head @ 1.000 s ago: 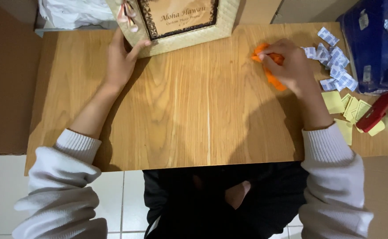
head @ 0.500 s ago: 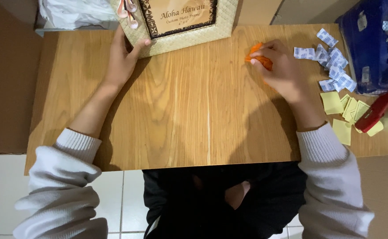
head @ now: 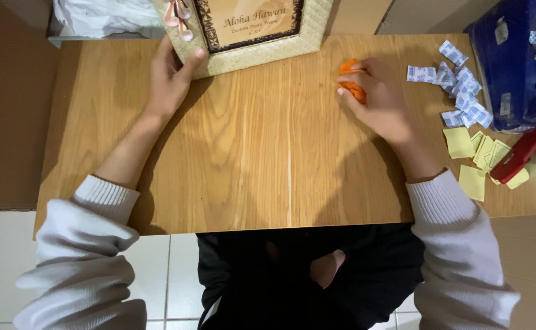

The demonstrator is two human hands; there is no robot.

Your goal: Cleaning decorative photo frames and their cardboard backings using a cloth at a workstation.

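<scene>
Pinched in your right hand [head: 383, 101] was a small orange thing [head: 352, 84]; your fingertips were closed around it, and it sat low on the wooden table [head: 268, 159], near the far edge and a little to the right of the middle; I could not tell what the orange thing was, because your fingers hid part of it. Your left hand [head: 169, 79] lay against the woven picture frame [head: 252, 30] at the back of the table; the thumb pressed on the frame's lower left corner and the fingers were laid along its side, so the frame was held but not lifted.

To do this well, you needed a soft squeeze on the orange thing, I think; it looked small and bendy, and a hard squeeze could have crushed it. You did well to hold the frame with the other hand, so it could not slide.

Off to your right lay little blue-and-white paper bits [head: 457, 85] and pale yellow paper squares [head: 473, 156], near a red tool [head: 518, 157] and a blue box [head: 512, 61]; your sleeve was close to them, so a slow arm was best, or they might have scattered.
</scene>
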